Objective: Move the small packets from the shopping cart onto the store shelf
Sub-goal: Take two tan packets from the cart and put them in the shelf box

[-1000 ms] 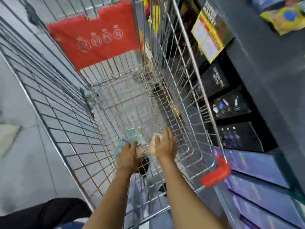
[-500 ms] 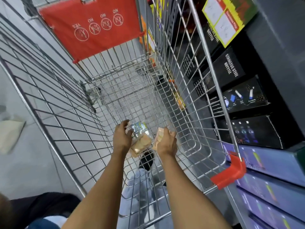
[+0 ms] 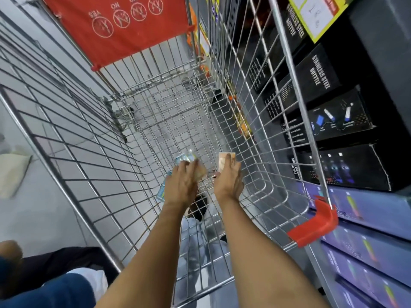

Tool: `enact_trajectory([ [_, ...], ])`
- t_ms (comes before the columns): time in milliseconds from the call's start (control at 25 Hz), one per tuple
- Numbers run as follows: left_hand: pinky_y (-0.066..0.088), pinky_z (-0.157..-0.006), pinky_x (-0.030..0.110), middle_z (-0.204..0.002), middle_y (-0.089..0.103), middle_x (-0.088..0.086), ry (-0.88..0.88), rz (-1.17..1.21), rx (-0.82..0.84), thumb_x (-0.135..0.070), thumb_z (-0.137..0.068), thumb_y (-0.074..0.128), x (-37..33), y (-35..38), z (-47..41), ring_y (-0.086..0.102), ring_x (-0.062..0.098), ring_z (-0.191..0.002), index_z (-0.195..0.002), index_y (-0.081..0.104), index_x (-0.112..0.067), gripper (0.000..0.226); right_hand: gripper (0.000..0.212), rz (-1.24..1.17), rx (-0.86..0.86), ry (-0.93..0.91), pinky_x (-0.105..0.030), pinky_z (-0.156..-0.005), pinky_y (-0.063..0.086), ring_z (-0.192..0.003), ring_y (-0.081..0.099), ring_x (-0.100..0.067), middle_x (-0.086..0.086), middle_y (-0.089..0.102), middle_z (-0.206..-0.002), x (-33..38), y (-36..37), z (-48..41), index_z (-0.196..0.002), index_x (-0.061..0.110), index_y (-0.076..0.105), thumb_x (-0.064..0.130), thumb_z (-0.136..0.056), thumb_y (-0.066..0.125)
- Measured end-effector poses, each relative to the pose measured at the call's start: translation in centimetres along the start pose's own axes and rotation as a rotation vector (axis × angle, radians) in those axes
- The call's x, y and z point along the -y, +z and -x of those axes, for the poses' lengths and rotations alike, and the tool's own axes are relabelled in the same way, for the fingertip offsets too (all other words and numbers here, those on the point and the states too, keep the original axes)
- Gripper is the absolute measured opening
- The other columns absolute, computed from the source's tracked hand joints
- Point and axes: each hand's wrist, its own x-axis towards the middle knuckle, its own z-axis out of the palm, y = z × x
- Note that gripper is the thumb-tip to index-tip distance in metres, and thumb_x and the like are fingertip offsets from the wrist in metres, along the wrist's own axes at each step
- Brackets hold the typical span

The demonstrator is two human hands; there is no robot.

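Packets sit low in the shopping cart (image 3: 289, 85), near its close end. The right hand (image 3: 229, 181) is closed around a small tan packet (image 3: 225, 160), flat and rectangular, its top edge poking above the fingers. The left hand (image 3: 181, 185) presses down on clear, pale-blue packets (image 3: 185, 157) that are crinkly and too blurred to read; one more blue packet (image 3: 161, 193) peeks out beside the wrist. Whether the left fingers actually pinch anything, I cannot tell.

The cart is bare silver wire with a red corner bumper (image 3: 315, 225) on its near right corner and a red flap (image 3: 124, 25) printed with white circles at the far end. Pale floor tiles (image 3: 44, 218) show through the mesh. Along the cart's right side stands the store shelf (image 3: 382, 52), stocked with black boxes (image 3: 320, 74) marked "stainless steel bottle" and purple boxes (image 3: 367, 210) below.
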Motion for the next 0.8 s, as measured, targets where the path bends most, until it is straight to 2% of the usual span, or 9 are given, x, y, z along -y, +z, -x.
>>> enact_trajectory([
  [120, 0.052, -0.075, 0.047, -0.125, 0.044, 0.018, -0.177, 0.265, -0.172, -0.017, -0.088, 0.055, -0.3, -0.9, -1.7, 0.048, 0.032, -0.105, -0.134, 0.034, -0.01, 0.051, 0.065, -0.067, -0.006, 0.026, -0.043, -0.08, 0.055, -0.102, 0.055, -0.031, -0.016, 0.042, -0.131, -0.4, -0.2, -1.0, -0.14, 0.024, 0.03, 0.015, -0.085, 0.063],
  [240, 0.049, -0.085, 0.047, -0.13, 0.041, 0.022, -0.184, 0.225, -0.136, -0.024, -0.094, 0.047, -0.6, -0.4, -2.3, 0.042, 0.035, -0.112, -0.132, 0.039, -0.008, 0.042, 0.068, -0.05, 0.029, 0.007, -0.043, -0.082, 0.054, -0.104, 0.054, -0.032, -0.017, 0.04, -0.132, -0.9, -0.2, -1.1, -0.142, 0.024, 0.027, 0.019, -0.085, 0.064],
  [320, 0.047, -0.089, 0.048, -0.135, 0.039, 0.022, -0.191, 0.204, -0.135, -0.033, -0.091, 0.053, -0.5, -0.1, -2.4, 0.041, 0.036, -0.117, -0.131, 0.041, -0.009, 0.047, 0.068, -0.041, 0.024, -0.006, -0.038, -0.078, 0.054, -0.102, 0.055, -0.032, -0.017, 0.04, -0.131, -1.1, -0.3, -1.0, -0.143, 0.024, 0.024, 0.018, -0.087, 0.063],
  [440, 0.045, -0.094, 0.05, -0.139, 0.036, 0.025, -0.226, 0.23, -0.125, -0.03, -0.083, 0.066, -0.3, 0.3, -2.7, 0.041, 0.04, -0.121, -0.13, 0.04, -0.012, 0.057, 0.07, -0.045, 0.022, -0.012, -0.035, -0.075, 0.052, -0.101, 0.055, -0.031, -0.017, 0.041, -0.13, -1.1, -0.4, -1.1, -0.143, 0.024, 0.024, 0.021, -0.086, 0.064],
  [560, 0.047, -0.092, 0.05, -0.126, 0.048, 0.026, -0.263, 0.291, -0.139, -0.026, -0.08, 0.07, -0.6, 0.4, -2.9, 0.049, 0.04, -0.111, -0.131, 0.036, -0.011, 0.064, 0.072, -0.046, 0.019, -0.004, -0.037, -0.076, 0.051, -0.104, 0.053, -0.031, -0.016, 0.041, -0.127, -1.2, -0.5, -1.0, -0.142, 0.026, 0.024, 0.027, -0.084, 0.067],
  [680, 0.048, -0.085, 0.048, -0.117, 0.054, 0.025, -0.3, 0.349, -0.177, -0.024, -0.075, 0.075, -0.6, 0.1, -3.0, 0.053, 0.038, -0.104, -0.136, 0.03, -0.008, 0.077, 0.068, -0.083, -0.019, 0.014, -0.035, -0.072, 0.052, -0.1, 0.056, -0.031, -0.015, 0.045, -0.124, -1.0, -0.5, -1.0, -0.14, 0.024, 0.029, 0.021, -0.083, 0.067],
  [800, 0.048, -0.078, 0.045, -0.111, 0.056, 0.026, -0.261, 0.383, -0.244, -0.026, -0.072, 0.076, -0.6, -0.4, -2.8, 0.054, 0.04, -0.098, -0.131, 0.035, -0.004, 0.076, 0.069, -0.138, -0.032, 0.048, -0.034, -0.069, 0.052, -0.097, 0.059, -0.03, -0.014, 0.049, -0.122, -0.6, -1.0, -1.0, -0.137, 0.021, 0.031, 0.018, -0.081, 0.07],
])
